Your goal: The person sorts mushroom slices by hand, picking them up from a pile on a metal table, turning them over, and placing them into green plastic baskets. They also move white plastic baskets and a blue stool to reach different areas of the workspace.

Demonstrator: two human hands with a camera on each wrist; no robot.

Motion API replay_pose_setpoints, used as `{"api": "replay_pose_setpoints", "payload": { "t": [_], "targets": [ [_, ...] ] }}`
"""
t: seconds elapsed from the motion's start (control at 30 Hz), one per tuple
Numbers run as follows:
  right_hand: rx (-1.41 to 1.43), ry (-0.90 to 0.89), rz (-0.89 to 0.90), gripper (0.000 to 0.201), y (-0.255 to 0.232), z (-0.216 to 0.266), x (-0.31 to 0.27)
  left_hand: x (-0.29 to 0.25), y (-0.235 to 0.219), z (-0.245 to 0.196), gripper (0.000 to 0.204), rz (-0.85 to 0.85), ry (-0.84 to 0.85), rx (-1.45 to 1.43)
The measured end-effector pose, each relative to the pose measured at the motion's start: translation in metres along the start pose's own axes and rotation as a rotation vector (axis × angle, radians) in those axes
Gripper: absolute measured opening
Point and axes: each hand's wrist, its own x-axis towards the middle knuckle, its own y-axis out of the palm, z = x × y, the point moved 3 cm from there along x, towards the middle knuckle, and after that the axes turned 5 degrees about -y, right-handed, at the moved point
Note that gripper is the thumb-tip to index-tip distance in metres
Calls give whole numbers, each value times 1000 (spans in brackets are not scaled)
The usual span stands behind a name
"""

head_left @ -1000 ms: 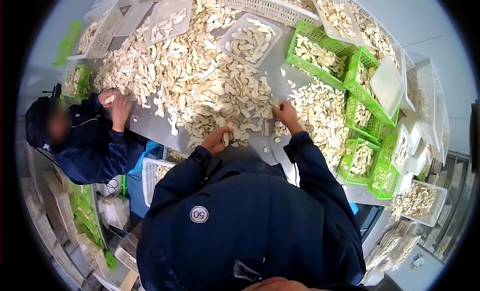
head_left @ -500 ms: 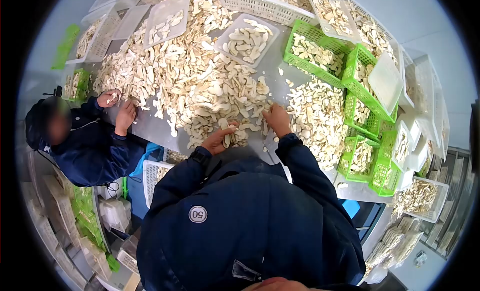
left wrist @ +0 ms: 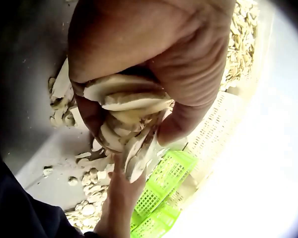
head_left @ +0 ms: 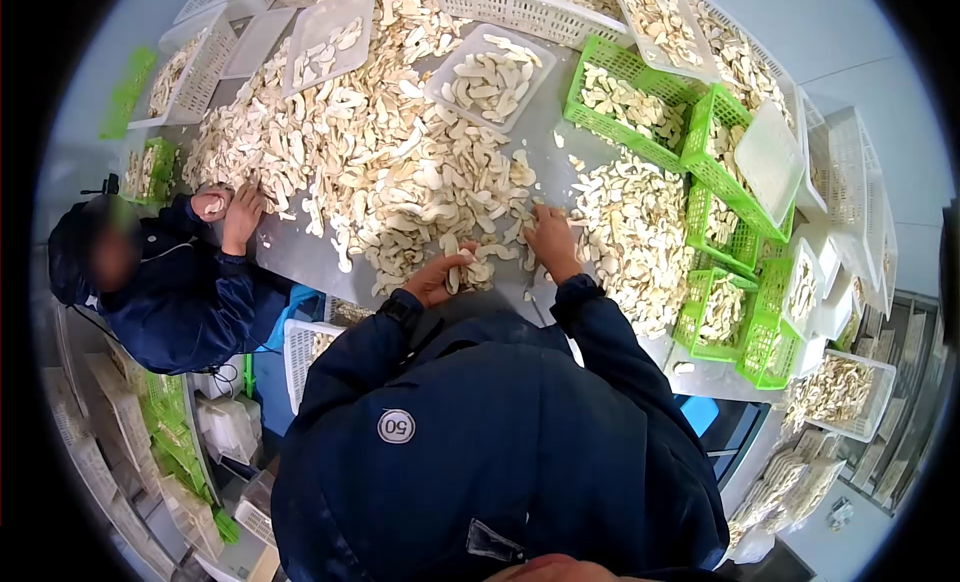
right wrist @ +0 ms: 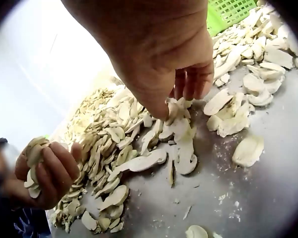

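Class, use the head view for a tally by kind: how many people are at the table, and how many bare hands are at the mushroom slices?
People: 2 (wearer, other person)
Hands: 4 (left hand gripping mushroom slices, right hand, neighbour's hands)
Total: 6

The person wears a dark navy jacket [head_left: 500, 432] with long sleeves ending in snug cuffs at the wrists. On its back, left of centre, sits a round grey badge [head_left: 397, 426] marked "50". Lower down is a small pale patch [head_left: 490, 540], perhaps a label. Both hands are bare, without gloves.
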Motion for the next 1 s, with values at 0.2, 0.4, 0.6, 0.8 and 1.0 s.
{"api": "replay_pose_setpoints", "payload": {
  "t": [0.2, 0.4, 0.6, 0.8, 1.0],
  "targets": [
    [95, 27, 57, 34, -2, 0, 3, -10, 5, -3, 39, -9, 23, -42],
    [238, 153, 32, 30, -23, -17, -14, 0, -9, 2, 37, 0, 14, -86],
    [233, 248, -26, 29, -28, -39, -35, 5, -13, 4, 38, -4, 4, -49],
    [327, 319, -26, 24, -35, -39, -48, 10, -20, 5, 39, 14, -12, -19],
    [358, 351, 55, 26, -32, -35, -54, 6, -11, 4, 35, -10, 19, -56]
  ]
}}
